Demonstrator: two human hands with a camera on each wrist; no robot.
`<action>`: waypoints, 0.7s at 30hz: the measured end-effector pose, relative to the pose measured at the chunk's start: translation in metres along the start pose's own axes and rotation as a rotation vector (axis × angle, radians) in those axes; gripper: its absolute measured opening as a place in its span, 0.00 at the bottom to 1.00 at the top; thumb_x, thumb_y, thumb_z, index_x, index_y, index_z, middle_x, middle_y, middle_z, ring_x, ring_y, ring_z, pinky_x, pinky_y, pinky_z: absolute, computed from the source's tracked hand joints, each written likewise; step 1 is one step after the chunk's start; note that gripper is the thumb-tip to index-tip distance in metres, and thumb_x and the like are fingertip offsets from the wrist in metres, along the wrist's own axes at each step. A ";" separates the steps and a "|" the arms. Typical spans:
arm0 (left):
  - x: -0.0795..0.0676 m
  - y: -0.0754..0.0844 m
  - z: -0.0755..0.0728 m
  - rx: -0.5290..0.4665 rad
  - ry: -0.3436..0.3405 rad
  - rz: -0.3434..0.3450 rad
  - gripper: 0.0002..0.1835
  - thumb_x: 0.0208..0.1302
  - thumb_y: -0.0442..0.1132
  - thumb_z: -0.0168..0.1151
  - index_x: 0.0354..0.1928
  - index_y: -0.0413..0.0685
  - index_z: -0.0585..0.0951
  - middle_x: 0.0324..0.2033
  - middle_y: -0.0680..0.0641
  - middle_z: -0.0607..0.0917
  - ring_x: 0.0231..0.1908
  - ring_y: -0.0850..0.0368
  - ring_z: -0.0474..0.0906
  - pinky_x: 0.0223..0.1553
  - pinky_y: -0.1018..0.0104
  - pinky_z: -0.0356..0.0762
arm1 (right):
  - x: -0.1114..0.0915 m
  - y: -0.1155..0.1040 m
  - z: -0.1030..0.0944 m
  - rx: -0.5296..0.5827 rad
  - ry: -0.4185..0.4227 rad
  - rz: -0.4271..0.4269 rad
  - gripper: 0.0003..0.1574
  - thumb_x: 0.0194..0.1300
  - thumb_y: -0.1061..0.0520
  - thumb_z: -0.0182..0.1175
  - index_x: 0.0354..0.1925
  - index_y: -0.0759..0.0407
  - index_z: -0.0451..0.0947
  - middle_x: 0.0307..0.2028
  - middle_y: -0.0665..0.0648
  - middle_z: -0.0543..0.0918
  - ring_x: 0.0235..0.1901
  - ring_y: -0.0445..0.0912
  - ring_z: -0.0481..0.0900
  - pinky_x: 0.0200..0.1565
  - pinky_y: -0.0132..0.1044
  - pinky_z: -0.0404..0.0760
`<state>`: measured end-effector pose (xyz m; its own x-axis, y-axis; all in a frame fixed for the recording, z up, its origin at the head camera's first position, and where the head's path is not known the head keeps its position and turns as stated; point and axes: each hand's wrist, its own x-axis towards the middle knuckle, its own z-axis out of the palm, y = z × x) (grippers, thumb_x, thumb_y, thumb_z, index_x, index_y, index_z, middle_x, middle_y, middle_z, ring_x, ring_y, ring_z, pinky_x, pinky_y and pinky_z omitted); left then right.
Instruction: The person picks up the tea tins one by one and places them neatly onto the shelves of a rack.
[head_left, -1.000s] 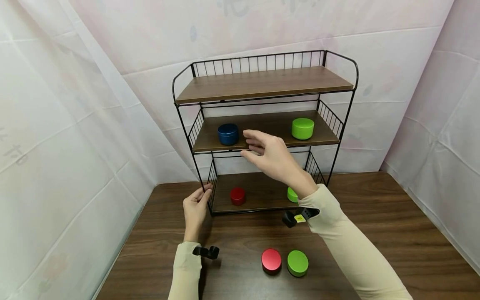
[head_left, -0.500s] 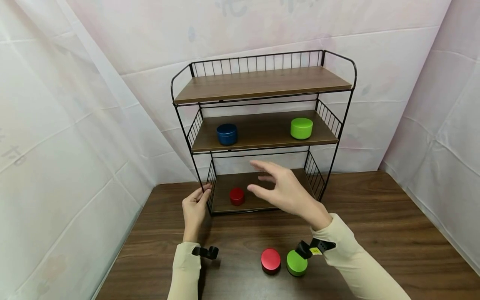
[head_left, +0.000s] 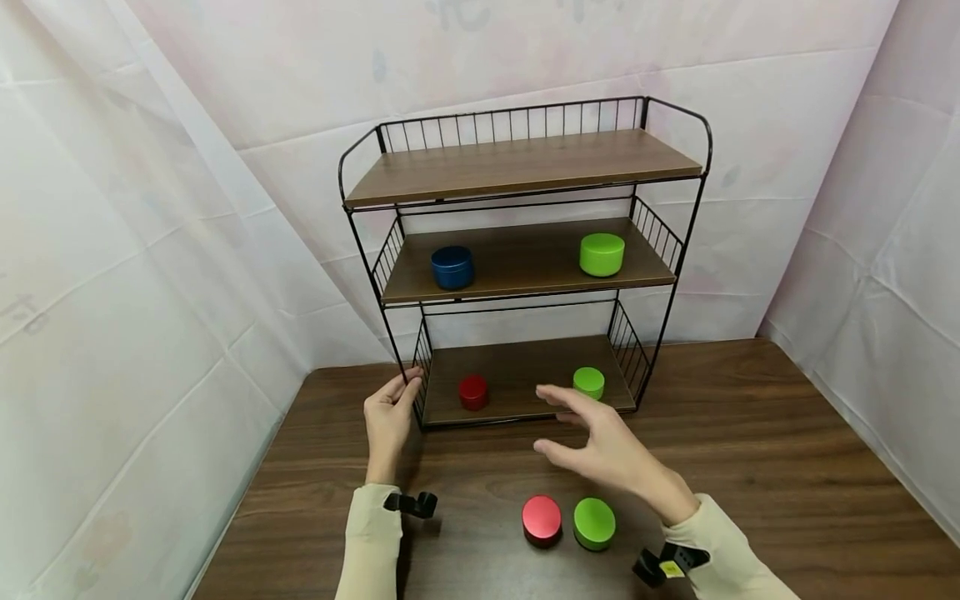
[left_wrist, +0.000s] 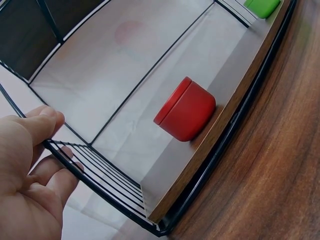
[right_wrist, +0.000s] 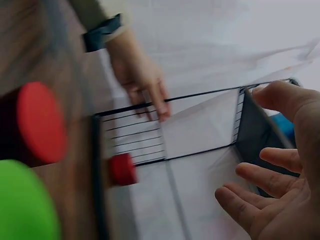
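Note:
My left hand pinches the black wire frame at the left side of the three-tier shelf, between thumb and fingers. In the air before the bottom tier is my right hand, holding nothing, its fingers apart and gently bent. Below it on the table stand a red tin and a green tin, side by side. On the bottom tier sit a smaller red tin and a green tin, the latter partly behind my right hand. The middle tier bears a blue tin and a green tin.
The shelf stands on a dark wooden table, close to the back edge. Pale cloth hangs behind and on both sides. A black wrist camera is strapped to my right sleeve, another camera to my left.
My right hand has come down and to the right from before the middle tier, uncovering part of the bottom tier. The left hand keeps its hold; the tins stay where they were.

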<state>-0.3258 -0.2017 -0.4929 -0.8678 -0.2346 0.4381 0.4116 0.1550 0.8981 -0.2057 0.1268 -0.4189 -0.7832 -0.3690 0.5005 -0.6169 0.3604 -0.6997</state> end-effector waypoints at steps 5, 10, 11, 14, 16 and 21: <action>0.000 0.001 0.002 -0.008 -0.008 -0.013 0.12 0.68 0.35 0.70 0.49 0.37 0.89 0.48 0.37 0.90 0.48 0.63 0.88 0.49 0.79 0.81 | -0.028 0.018 0.007 -0.065 -0.035 0.084 0.43 0.63 0.50 0.75 0.72 0.54 0.70 0.67 0.54 0.79 0.63 0.50 0.80 0.60 0.48 0.83; 0.000 0.002 0.003 -0.010 -0.010 -0.029 0.12 0.69 0.33 0.68 0.51 0.34 0.88 0.49 0.36 0.89 0.49 0.63 0.88 0.50 0.80 0.81 | -0.056 0.034 0.010 -0.171 -0.098 0.134 0.46 0.62 0.42 0.74 0.73 0.45 0.69 0.68 0.49 0.77 0.66 0.51 0.77 0.61 0.54 0.81; 0.000 0.005 0.004 -0.007 -0.010 -0.034 0.12 0.69 0.31 0.67 0.51 0.32 0.87 0.49 0.35 0.89 0.50 0.61 0.88 0.50 0.80 0.81 | -0.061 0.037 0.010 -0.189 -0.116 0.145 0.46 0.62 0.40 0.74 0.73 0.43 0.68 0.68 0.48 0.77 0.67 0.50 0.77 0.62 0.53 0.80; -0.003 0.019 0.004 -0.003 -0.019 -0.026 0.12 0.69 0.28 0.66 0.50 0.29 0.86 0.49 0.33 0.88 0.50 0.57 0.88 0.50 0.79 0.81 | -0.076 0.045 0.010 -0.212 -0.163 0.158 0.47 0.62 0.37 0.73 0.74 0.42 0.66 0.69 0.48 0.76 0.66 0.49 0.77 0.61 0.51 0.81; -0.005 0.027 0.004 0.002 -0.026 -0.027 0.11 0.68 0.27 0.66 0.50 0.28 0.86 0.48 0.32 0.88 0.51 0.51 0.88 0.49 0.79 0.81 | -0.085 0.048 0.010 -0.221 -0.185 0.164 0.49 0.62 0.37 0.73 0.75 0.41 0.65 0.69 0.47 0.75 0.66 0.48 0.77 0.61 0.49 0.81; -0.007 0.032 0.003 -0.005 -0.008 -0.032 0.11 0.68 0.27 0.66 0.50 0.28 0.86 0.48 0.32 0.88 0.52 0.40 0.86 0.49 0.80 0.81 | -0.094 0.050 0.008 -0.262 -0.215 0.149 0.52 0.60 0.38 0.75 0.76 0.44 0.64 0.69 0.49 0.75 0.66 0.47 0.76 0.62 0.48 0.80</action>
<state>-0.3077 -0.1919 -0.4669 -0.8827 -0.2318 0.4087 0.3847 0.1428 0.9119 -0.1626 0.1727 -0.5052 -0.8486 -0.4580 0.2648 -0.5184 0.6203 -0.5886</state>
